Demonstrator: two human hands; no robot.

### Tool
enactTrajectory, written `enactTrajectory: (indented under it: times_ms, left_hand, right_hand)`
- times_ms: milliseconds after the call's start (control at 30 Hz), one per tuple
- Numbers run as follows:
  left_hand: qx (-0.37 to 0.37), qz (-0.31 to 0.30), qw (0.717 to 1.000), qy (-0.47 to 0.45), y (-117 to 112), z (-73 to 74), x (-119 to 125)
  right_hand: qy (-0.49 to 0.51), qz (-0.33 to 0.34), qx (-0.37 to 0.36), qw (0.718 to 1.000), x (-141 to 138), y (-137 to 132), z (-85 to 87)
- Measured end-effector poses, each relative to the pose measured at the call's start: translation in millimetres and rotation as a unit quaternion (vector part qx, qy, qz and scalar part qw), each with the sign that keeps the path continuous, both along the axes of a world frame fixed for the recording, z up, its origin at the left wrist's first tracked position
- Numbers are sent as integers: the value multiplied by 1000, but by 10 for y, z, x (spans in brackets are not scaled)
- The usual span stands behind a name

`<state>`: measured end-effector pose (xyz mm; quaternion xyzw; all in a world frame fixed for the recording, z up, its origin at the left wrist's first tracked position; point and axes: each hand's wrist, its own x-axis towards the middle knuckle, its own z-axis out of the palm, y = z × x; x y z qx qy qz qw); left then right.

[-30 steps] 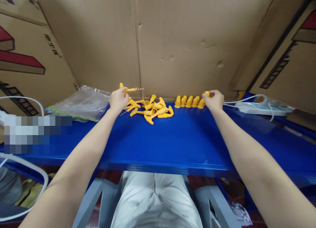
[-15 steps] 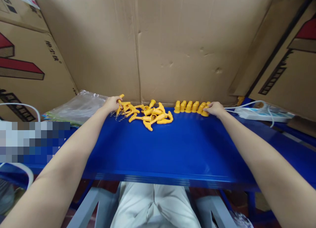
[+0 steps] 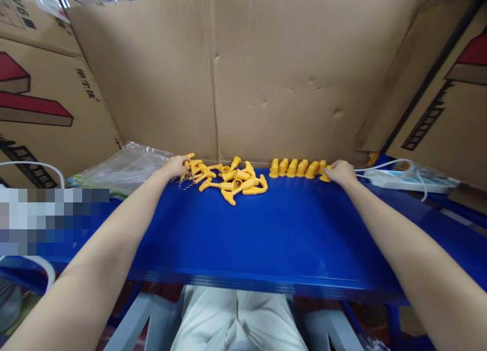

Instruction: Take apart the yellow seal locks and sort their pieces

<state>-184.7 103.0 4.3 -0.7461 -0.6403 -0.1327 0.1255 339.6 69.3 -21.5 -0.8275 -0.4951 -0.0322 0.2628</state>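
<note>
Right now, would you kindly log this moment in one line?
left hand: at yellow handle pile; right hand: touching end cup; other cups: rowed on blue table

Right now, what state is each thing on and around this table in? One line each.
Yellow handles: lying in a loose pile
Yellow cups: standing in a row, wide ends down
Left hand: at the pile's left end, grip unclear
Right hand: fingers at the row's end cup, grip unclear
Plastic bags: lying down, slightly rumpled
Power strip: on or off unclear
Cardboard: standing upright, dented
</note>
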Motion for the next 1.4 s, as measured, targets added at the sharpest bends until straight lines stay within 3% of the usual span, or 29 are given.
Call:
enactTrajectory:
  times_ms: [300,433,533,600,667,800,833,900,1100,1400]
  left_hand:
    - [-59,16,998,31,6,1,15]
    - [-53,60,997,15,-14,-8,51]
    - [-37,92,995,-1,-41,-7,99]
    - [-27,96,995,-7,-62,-6,138]
    - [-17,97,995,-14,-81,-8,179]
    - [-2,103,994,-30,-121,-10,256]
    - [0,103,994,-33,-134,-7,276]
    - [8,98,994,-40,-166,6,324]
    - [53,8,998,-32,-321,64,617]
    - [87,-190,978,-7,-814,203,1364]
  right_hand:
    - [59,19,28,998,71,130,-128]
    - [32,14,16,999,2,72,-59]
    - [-27,16,64,997,-142,-20,27]
    - [-54,72,97,991,-330,-87,72]
    - [-71,195,119,971,-592,-150,94]
    - [-135,457,136,869,-1208,-272,71]
    - [-153,498,131,844,-1350,-299,58]
    - [-177,531,106,822,-1589,-342,30]
    - [-226,531,35,816,-1934,-370,-17]
    - [-291,517,6,805,-1938,-442,63]
